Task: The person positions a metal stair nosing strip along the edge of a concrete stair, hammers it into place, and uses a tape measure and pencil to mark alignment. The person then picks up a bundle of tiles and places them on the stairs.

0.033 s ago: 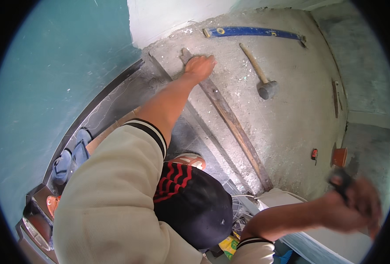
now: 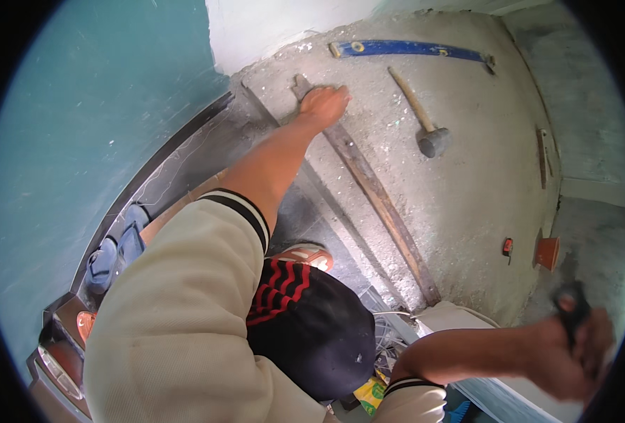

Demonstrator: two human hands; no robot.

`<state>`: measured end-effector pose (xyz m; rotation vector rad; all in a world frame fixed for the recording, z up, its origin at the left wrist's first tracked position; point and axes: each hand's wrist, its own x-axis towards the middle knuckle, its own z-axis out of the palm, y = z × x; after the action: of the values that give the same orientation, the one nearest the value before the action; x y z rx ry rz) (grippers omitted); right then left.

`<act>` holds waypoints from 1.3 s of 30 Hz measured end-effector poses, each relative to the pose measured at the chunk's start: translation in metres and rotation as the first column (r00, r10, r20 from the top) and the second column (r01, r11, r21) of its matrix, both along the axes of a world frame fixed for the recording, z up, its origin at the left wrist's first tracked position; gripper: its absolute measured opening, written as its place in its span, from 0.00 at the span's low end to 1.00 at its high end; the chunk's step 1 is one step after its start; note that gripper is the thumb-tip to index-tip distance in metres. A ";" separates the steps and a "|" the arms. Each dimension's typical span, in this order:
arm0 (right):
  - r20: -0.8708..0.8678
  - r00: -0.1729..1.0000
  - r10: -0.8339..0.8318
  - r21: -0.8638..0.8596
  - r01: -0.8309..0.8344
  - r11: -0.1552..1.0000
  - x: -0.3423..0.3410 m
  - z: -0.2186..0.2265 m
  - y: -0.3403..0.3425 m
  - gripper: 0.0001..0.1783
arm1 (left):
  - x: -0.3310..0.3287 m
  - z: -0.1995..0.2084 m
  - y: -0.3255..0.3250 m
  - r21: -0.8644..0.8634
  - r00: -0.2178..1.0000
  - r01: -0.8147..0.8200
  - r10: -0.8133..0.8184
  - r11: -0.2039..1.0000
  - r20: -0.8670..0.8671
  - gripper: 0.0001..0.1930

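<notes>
A long, worn wooden batten [image 2: 377, 194] lies slantwise on the rough concrete floor. Near its far end my left hand [image 2: 324, 106] is closed over it, with the batten's tip showing beyond the fingers. At the lower right, my right hand [image 2: 574, 352] is raised and grips a black tool [image 2: 572, 304]; motion blur hides its exact kind. A wooden-handled mallet [image 2: 434, 141] with a dark round head rests on the floor to the right of the batten. Farther back lies a blue spirit level [image 2: 411, 48].
A small red-and-black object [image 2: 508, 248] and an orange-brown block [image 2: 548, 253] lie toward the right wall. A thin strip [image 2: 541, 158] is beside that wall. Blue slippers [image 2: 102, 264] stand at left by the teal wall [image 2: 87, 106]. A raised floor edge [image 2: 326, 204] runs alongside the batten.
My right hand and the black tool have shifted a little down and to the right. My left hand stays on the batten. The whole view has slid slightly.
</notes>
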<state>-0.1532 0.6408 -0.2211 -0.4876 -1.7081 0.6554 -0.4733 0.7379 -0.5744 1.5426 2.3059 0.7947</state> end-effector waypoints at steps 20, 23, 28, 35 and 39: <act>0.046 0.919 -0.392 0.408 0.341 0.847 0.015 0.064 0.007 0.24 | -0.019 -0.007 -0.011 -0.039 1.000 0.007 -0.007 0.999 -0.021 0.18; 0.392 0.857 -0.334 -0.028 0.374 0.927 -0.020 -0.142 -0.012 0.20 | 0.003 0.005 0.009 -0.011 0.999 0.052 -0.052 0.999 0.011 0.18; 0.724 0.687 0.055 -0.520 0.492 0.698 -0.032 -0.260 -0.027 0.20 | -0.018 0.007 0.023 0.014 0.999 0.028 -0.027 1.000 -0.025 0.19; 0.130 0.935 -0.331 0.157 0.311 0.938 -0.015 0.035 0.012 0.12 | -0.007 0.002 0.005 0.001 0.999 0.043 -0.043 0.999 -0.001 0.18; 0.111 0.991 0.079 0.368 -0.115 0.923 -0.010 0.028 0.015 0.17 | -0.011 -0.001 0.000 -0.031 0.999 0.024 -0.025 0.999 -0.021 0.18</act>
<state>-0.1629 0.6562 -0.1929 -0.1660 -1.9020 0.3645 -0.4844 0.7383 -0.5755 1.5705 2.2988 0.7362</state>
